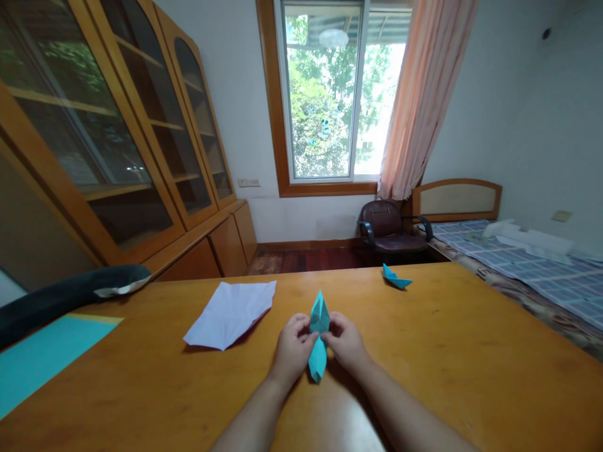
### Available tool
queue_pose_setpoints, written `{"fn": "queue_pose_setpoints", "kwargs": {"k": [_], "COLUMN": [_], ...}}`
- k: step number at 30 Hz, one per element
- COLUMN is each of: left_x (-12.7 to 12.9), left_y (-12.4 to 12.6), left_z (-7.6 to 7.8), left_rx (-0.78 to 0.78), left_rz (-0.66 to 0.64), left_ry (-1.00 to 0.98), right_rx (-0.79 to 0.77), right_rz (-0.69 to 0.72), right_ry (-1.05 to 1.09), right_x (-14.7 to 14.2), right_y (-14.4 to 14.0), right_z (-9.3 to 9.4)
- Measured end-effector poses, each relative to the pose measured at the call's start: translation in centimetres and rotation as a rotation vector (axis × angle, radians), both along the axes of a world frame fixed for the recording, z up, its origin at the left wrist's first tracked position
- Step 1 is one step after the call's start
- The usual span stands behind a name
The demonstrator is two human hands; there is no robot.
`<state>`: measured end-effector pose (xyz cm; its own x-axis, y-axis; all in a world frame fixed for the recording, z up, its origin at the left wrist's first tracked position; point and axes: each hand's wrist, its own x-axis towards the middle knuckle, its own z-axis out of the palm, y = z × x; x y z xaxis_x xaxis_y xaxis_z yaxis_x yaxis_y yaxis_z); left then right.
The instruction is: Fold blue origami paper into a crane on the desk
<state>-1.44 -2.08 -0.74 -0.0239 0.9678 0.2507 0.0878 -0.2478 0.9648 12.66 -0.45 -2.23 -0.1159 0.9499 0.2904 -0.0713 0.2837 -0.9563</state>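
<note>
Both forearms reach in from the bottom edge to meet over the wooden table (471, 351). At their ends the left hand (293, 353) and right hand (347, 344) pinch a half-folded teal origami figure (319, 339) from either side, fingertips closed on its narrow waist — one point stands up toward the window, the other hangs toward the camera. By the look of it, folding is midway: a long diamond shape being narrowed or creased. Any further crease would call for steady pressure at the waist and matched edges. A creased white paper sheet (230, 312) lies just left of the hands, and a finished teal paper boat (396, 277) rests well apart, toward the table's far edge.
</note>
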Motion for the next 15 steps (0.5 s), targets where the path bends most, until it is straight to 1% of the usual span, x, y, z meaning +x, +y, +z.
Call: {"fn": "queue_pose_setpoints", "kwargs": {"k": [3, 5, 7, 8, 10, 12, 15], "left_x": [-0.3, -0.6, -0.8, -0.8, -0.7, -0.4, 0.2], "left_y": [0.0, 0.0, 0.0, -0.1, -0.3, -0.5, -0.8], "left_z": [0.3, 0.5, 0.8, 1.0, 1.4, 1.8, 2.0], "left_rx": [0.051, 0.136, 0.205, 0.207, 0.142, 0.038, -0.068], "left_rz": [0.02, 0.056, 0.079, 0.072, 0.032, -0.005, -0.045], "left_ry": [0.129, 0.214, 0.235, 0.218, 0.137, 0.018, -0.179], "right_rx": [0.025, 0.059, 0.128, 0.163, 0.176, 0.097, -0.081], "right_rz": [-0.079, -0.133, -0.161, -0.158, -0.125, -0.058, 0.022], "right_ry": [-0.155, -0.247, -0.289, -0.286, -0.248, -0.169, 0.021], "right_x": [0.1, 0.3, 0.4, 0.5, 0.5, 0.2, -0.5], "right_y": [0.0, -0.1, -0.3, -0.4, -0.7, -0.9, -0.9], "right_z": [0.3, 0.8, 1.5, 1.8, 2.4, 2.5, 2.2]}}
